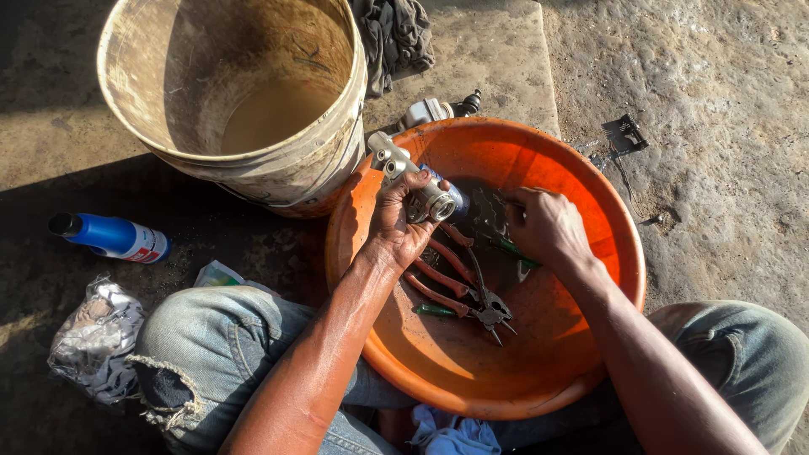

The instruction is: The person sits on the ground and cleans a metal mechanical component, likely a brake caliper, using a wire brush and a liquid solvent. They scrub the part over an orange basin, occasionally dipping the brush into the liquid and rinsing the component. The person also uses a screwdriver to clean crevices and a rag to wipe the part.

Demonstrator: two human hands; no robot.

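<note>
Inside a wide orange basin (590, 181) that rests on the concrete floor between a seated person's knees, two bare hands are at work. The left hand (396, 227) is clenched around a silvery metal cylinder part (411, 177), holding it tilted over the basin's far-left rim, so one end of the part pokes out beyond that rim. The right hand (546, 226) reaches down toward the dark wet middle of the basin, fingers curled; whether it grips anything cannot be told from here. On the basin's floor, between and just below the two hands, lie pliers with red handles (459, 291) and a tool with a green handle (434, 310). Touching the basin's upper-left rim stands a dirty cream bucket (168, 101) with murky liquid in it. Well to the left of the basin a blue bottle (114, 238) lies on its side, and below that sits a crumpled white bag (94, 339).
</note>
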